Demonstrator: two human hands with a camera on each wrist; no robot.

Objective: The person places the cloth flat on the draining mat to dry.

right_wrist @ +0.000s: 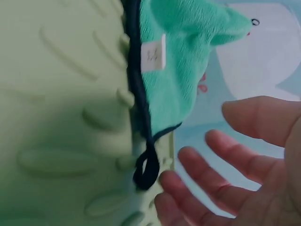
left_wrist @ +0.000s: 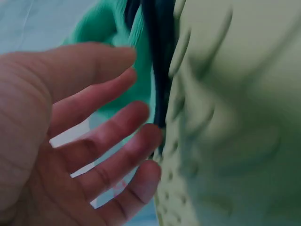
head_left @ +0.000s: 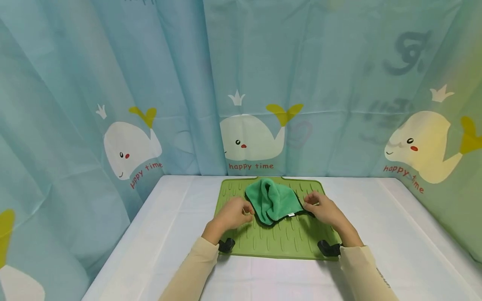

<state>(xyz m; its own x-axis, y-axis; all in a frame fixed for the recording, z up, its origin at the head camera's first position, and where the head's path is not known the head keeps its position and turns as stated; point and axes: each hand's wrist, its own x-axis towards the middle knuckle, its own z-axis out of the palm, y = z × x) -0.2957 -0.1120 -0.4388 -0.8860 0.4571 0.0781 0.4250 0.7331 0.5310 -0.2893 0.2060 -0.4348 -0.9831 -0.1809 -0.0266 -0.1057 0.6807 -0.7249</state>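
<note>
A crumpled green cloth (head_left: 276,200) with dark edging lies on the olive-green ridged mat (head_left: 263,244). My left hand (head_left: 232,213) hovers by the cloth's left edge, its fingers loosely bent and holding nothing. On the other side, my right hand (head_left: 323,207) is close to the cloth's right corner, thumb and fingers apart with nothing between them. The right wrist view shows a dark hanging loop (right_wrist: 147,168) at that corner and a small white label (right_wrist: 153,55) on the edging. In the left wrist view, the cloth (left_wrist: 124,101) is partly hidden behind the fingers.
The mat lies on a white-covered table (head_left: 180,209). A light blue curtain (head_left: 324,62) printed with whales encloses the back and sides. Black straps (head_left: 329,248) sit at both wrists, over the mat's front corners.
</note>
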